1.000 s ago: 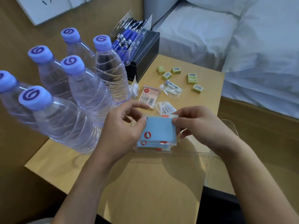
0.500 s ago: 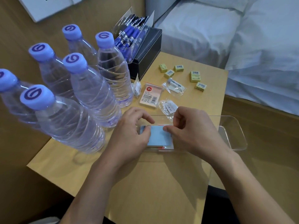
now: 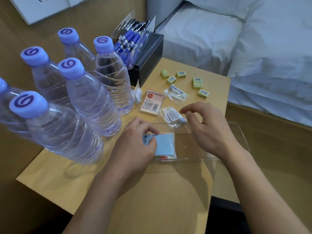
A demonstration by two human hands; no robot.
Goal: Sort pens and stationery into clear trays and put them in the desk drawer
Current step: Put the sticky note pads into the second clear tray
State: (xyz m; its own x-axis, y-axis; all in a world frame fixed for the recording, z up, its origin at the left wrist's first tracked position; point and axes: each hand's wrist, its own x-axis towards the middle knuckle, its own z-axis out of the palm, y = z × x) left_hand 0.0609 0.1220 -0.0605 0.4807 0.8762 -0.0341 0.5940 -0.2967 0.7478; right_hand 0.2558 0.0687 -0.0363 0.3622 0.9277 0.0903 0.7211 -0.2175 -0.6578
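Six tall water bottles [image 3: 91, 98] stand crowded just left of the left hand [image 3: 135, 146], the nearest close beside its wrist. A sideways swing of that arm could topple them, so there is little room on that side.

The left hand grips the left edge of a blue notepad [image 3: 166, 144], fingers curled over it and thumb beneath. The notepad lies in the left end of a clear tray [image 3: 236, 130] on the table [image 3: 152, 191].

Beyond the fingers of both hands lie loose items: a pink notepad [image 3: 152, 103], a small plastic packet [image 3: 172, 115] touching the tray's far wall, and yellow erasers [image 3: 197, 82] farther off. Pens [image 3: 130, 41] stand in a holder behind the bottles.

The right hand [image 3: 207, 129] hovers over the middle of the tray, fingers loosely curled, holding nothing, just near the packet.

Right of that hand, the tray's end appears to stick out past the table's edge. Pressing or loading that end could tip the tray off. Open room lies toward the viewer, on bare tabletop. A bed [image 3: 253, 56] lies beyond the gap on the right.
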